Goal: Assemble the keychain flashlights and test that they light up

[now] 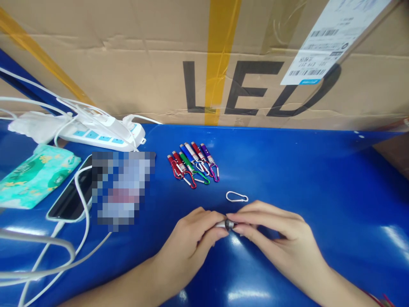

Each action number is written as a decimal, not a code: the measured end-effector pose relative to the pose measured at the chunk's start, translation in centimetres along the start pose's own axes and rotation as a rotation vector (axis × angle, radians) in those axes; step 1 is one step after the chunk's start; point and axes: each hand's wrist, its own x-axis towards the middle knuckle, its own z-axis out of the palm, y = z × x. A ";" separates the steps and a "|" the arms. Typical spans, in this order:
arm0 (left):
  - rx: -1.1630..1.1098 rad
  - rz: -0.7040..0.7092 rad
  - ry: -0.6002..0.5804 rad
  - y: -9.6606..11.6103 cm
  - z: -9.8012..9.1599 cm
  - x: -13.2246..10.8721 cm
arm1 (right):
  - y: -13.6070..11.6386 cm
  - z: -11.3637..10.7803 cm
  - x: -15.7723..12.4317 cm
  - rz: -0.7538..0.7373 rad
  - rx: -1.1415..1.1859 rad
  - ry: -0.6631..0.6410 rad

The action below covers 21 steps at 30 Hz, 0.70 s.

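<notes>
My left hand (193, 238) is closed around a small silver keychain flashlight (221, 224), most of it hidden by the fingers. At its dark-ringed end, my right hand (281, 234) pinches with thumb and fingertips; any small part between them is too covered to make out. Just beyond the hands, a loose silver carabiner clip (237, 197) lies on the blue table (287, 170). Farther off, several keychain flashlights (191, 155) in red, green, blue, silver and purple lie side by side, with carabiner clips at their near ends.
A large cardboard box (143, 64) marked LED stands along the back. On the left are a white power strip (102, 136), a green tissue pack (38, 175), a phone (72, 192) and looping white cables (84, 200). A blurred-out object (126, 187) lies beside the phone.
</notes>
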 end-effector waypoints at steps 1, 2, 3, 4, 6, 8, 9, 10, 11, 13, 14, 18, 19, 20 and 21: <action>0.005 0.010 0.012 -0.1 0.0 0.0 | -0.1 0.0 0.1 0.005 -0.013 0.006; 0.009 0.016 0.024 -0.2 0.0 0.0 | -0.2 -0.1 0.2 0.009 -0.023 0.010; 0.013 0.019 0.037 -0.2 0.1 0.0 | -0.2 -0.1 0.2 0.011 -0.032 0.012; 0.018 0.017 0.048 -0.3 0.1 -0.1 | -0.2 -0.2 0.3 0.012 -0.040 0.012; 0.029 0.009 0.060 -0.3 0.1 -0.1 | -0.2 -0.3 0.3 0.009 -0.046 0.005; 0.038 -0.006 0.068 -0.3 0.1 -0.2 | -0.1 -0.3 0.2 0.002 -0.040 -0.010; 0.037 -0.013 0.068 -0.2 0.1 -0.2 | 0.0 -0.3 0.1 0.000 -0.041 -0.013; 0.034 -0.018 0.065 -0.1 0.1 -0.2 | 0.0 -0.2 0.1 0.000 -0.043 -0.013; 0.031 -0.018 0.058 0.0 0.1 -0.2 | 0.0 -0.2 0.0 0.008 -0.045 -0.009; 0.034 0.005 0.044 0.0 0.1 -0.2 | 0.1 -0.1 -0.1 0.048 -0.042 -0.005; 0.042 0.027 0.043 0.0 0.2 -0.2 | 0.1 0.0 -0.1 0.079 -0.034 -0.010; 0.092 0.105 0.054 -0.2 0.2 -0.1 | 0.2 0.0 -0.1 0.245 0.062 -0.064; 0.100 0.111 0.050 -0.3 0.2 -0.1 | 0.2 0.0 0.0 0.297 0.102 -0.081; 0.105 0.112 0.045 -0.3 0.2 -0.1 | 0.2 -0.1 0.0 0.351 0.146 -0.100; 0.110 0.111 0.042 -0.3 0.2 -0.2 | 0.3 -0.1 -0.1 0.401 0.190 -0.121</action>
